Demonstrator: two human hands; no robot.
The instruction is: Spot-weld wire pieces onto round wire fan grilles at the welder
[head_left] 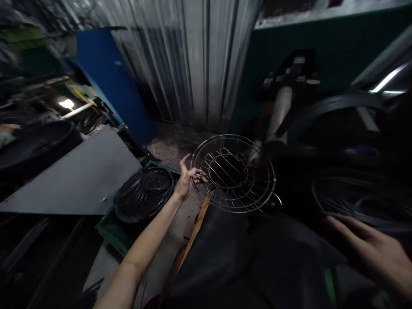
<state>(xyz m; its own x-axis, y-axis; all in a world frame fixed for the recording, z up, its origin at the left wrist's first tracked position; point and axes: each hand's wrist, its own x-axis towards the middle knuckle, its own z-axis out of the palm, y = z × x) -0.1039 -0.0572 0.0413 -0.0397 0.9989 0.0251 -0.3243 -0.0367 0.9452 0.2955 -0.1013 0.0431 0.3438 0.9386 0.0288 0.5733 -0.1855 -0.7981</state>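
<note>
My left hand [187,180] is closed on the left edge of a round wire rack [225,199], made of thin metal rings joined by short cross wires. The rack is tilted in front of me, above my dark-clothed lap. At the lower right, my right hand [373,242] has its fingers stretched out, somewhat blurred. Its fingertips are at the near rim of dim round wire pieces [354,197]; whether they touch is hard to tell in the dark.
A green crate [112,229] with a pile of black wire rings [144,191] stands at left, beside a slanted grey panel [77,176]. Behind are a blue panel [106,73] and a corrugated metal wall [199,56]. A machine with a metal cylinder [280,111] stands ahead right.
</note>
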